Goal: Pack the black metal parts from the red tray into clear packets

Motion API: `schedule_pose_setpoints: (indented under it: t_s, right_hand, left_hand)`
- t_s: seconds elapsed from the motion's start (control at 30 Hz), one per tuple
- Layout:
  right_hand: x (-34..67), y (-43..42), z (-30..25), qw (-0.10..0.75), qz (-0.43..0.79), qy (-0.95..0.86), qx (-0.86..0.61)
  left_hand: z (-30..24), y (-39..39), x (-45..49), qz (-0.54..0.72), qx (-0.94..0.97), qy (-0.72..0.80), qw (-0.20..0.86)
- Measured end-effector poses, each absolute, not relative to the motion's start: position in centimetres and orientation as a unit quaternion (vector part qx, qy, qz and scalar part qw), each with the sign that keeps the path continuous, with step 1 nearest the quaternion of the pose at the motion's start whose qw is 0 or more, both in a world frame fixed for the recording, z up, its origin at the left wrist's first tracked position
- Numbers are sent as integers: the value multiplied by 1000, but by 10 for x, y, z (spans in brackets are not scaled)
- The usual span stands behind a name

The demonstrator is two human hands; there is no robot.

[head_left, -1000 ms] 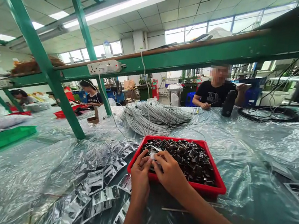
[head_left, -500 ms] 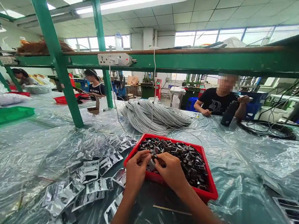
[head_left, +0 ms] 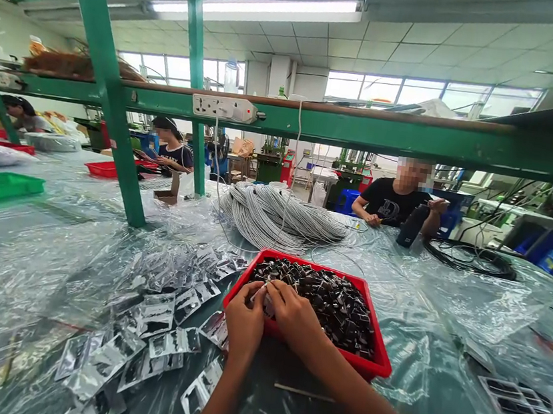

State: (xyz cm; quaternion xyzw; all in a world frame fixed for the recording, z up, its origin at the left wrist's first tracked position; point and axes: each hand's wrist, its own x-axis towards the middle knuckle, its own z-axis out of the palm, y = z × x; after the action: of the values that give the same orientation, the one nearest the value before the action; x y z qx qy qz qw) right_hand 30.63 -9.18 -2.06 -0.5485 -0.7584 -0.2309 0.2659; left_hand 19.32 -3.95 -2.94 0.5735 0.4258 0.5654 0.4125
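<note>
My left hand and my right hand meet over the near left part of a red tray. Their fingers are closed together around a small shiny part, mostly hidden by the fingertips, so its kind cannot be made out. Under and beyond the hands, the tray holds a heap of small black and silvery pieces. To the left of my left hand, several flat silvery plastic pieces with cut-outs lie scattered on the plastic-covered table.
Behind the tray lies a large coil of grey cable. A thin stick rests in front of the tray. A divided panel lies at right. Green posts rise at left. A person sits across the table beside a dark bottle.
The view has shifted slightly. My right fingers have moved in closer over my left fingertips, covering more of the small part. The person at left now has a hand raised.
</note>
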Motion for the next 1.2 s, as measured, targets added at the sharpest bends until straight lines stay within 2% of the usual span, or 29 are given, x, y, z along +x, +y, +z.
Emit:
schedule_pose_setpoints:
  t_s: [0.07,0.2,0.33,0.43,0.5,0.57,0.7,0.8,0.93,1.0,1.1,1.2]
  right_hand:
    - [312,-93,-17,303,-198,-755,-546]
    - [330,-89,-5,435,-81,-649,-619]
    - [329,-82,2,430,-77,-611,-660]
    - [318,-82,-1,451,24,-581,-677]
    - [313,-82,-3,472,129,-553,-674]
    - [314,-82,-3,506,174,-529,-658]
    - [322,-80,-2,537,139,-517,-651]
    - [322,-80,-6,524,39,-539,-658]
    - [313,-82,-14,435,-190,-632,-613]
    - [307,-84,-15,384,-249,-671,-583]
    - [299,-85,-17,353,-277,-687,-572]
    - [292,-84,-20,346,-252,-714,-554]
  left_hand:
    - [-32,-34,190,567,570,452,387]
    - [-36,-25,185,563,567,479,362]
    - [-33,-27,184,564,573,465,371]
    - [-27,-34,185,568,568,435,407]
    - [-23,-37,186,560,551,409,464]
    - [-22,-38,187,541,521,382,539]
    - [-21,-35,188,518,463,325,641]
    - [-23,-35,191,524,440,293,668]
    - [-27,-36,192,535,440,300,656]
    - [-28,-36,191,550,432,322,639]
    - [-29,-36,189,575,418,342,615]
    - [-29,-36,189,582,418,333,613]
